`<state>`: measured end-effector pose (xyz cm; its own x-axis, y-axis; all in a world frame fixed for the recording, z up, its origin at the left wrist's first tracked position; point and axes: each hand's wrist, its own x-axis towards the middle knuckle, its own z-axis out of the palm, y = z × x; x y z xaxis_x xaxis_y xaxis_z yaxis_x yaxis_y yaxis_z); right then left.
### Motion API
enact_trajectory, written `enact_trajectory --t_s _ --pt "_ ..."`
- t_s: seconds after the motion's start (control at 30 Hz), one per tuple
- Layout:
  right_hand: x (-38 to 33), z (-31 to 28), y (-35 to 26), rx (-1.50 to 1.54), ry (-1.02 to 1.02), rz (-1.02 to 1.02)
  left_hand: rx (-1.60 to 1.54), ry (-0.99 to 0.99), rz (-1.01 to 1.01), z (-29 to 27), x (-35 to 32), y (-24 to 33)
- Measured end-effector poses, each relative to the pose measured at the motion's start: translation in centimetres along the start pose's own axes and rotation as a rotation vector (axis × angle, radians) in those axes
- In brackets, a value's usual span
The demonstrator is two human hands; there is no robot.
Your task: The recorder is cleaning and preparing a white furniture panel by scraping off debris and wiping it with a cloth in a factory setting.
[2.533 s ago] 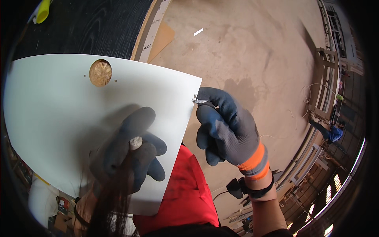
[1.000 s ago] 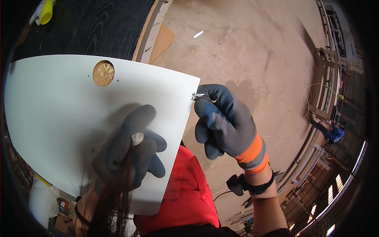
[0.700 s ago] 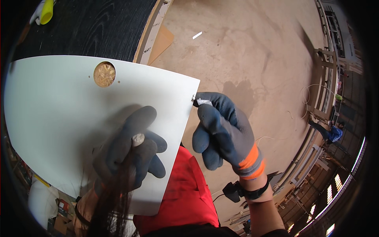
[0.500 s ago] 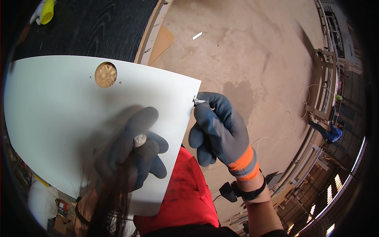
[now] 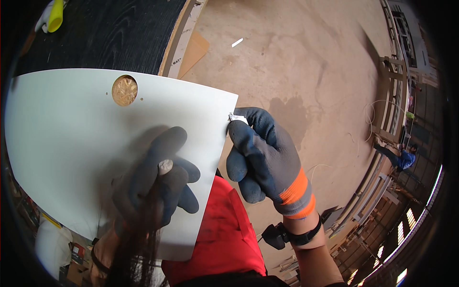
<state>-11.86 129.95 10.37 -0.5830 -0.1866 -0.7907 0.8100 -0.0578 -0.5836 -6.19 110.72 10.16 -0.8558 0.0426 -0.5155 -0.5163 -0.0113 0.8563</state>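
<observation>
Head view: left hand (image 5: 155, 184) grips white panel (image 5: 71, 138); right hand (image 5: 260, 158) pinches white scrap (image 5: 235, 117) at panel edge.

Below me stretches a bare concrete floor (image 5: 306, 67), dusty tan, with a darker stain (image 5: 287, 107) near its middle. A small white scrap (image 5: 237, 42) lies on it farther off, and a flat piece of brown cardboard (image 5: 195, 51) rests just beside the edge of a dark wood-grain board (image 5: 110, 33) at my upper left. A yellow-and-white object (image 5: 52, 14) sits on that board's far corner. Thin pale wire (image 5: 370, 112) curls on the floor at my right.
</observation>
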Motion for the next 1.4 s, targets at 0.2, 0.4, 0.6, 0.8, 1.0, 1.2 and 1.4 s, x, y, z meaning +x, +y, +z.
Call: enact_trajectory --t_s 0.2,0.4,0.6,0.8,1.0,1.2,1.4 --pt "-0.4 -0.1 -0.7 -0.155 -0.023 0.016 0.11 -0.035 0.187 -0.3 0.3 -0.9" --pt "-1.2 -0.4 0.4 -0.047 -0.072 0.132 0.093 -0.036 0.205 -0.2 0.3 -1.1" --pt "-1.2 -0.1 0.7 0.045 -0.017 -0.011 0.02 -0.058 0.19 -0.6 0.1 -1.4" --pt "-0.4 -0.4 0.0 0.012 -0.036 -0.029 0.005 -0.078 0.147 -0.6 0.2 -1.2" --pt "-0.4 0.1 0.1 -0.023 -0.012 0.009 0.016 -0.063 0.128 -0.5 0.0 -1.2" --pt "-0.4 0.7 0.0 -0.108 0.004 0.036 -0.016 -0.014 0.242 -0.4 -0.1 -2.2" --pt "-0.6 0.4 0.8 -0.097 0.005 0.043 0.178 -0.045 0.305 -0.7 0.1 -2.2"
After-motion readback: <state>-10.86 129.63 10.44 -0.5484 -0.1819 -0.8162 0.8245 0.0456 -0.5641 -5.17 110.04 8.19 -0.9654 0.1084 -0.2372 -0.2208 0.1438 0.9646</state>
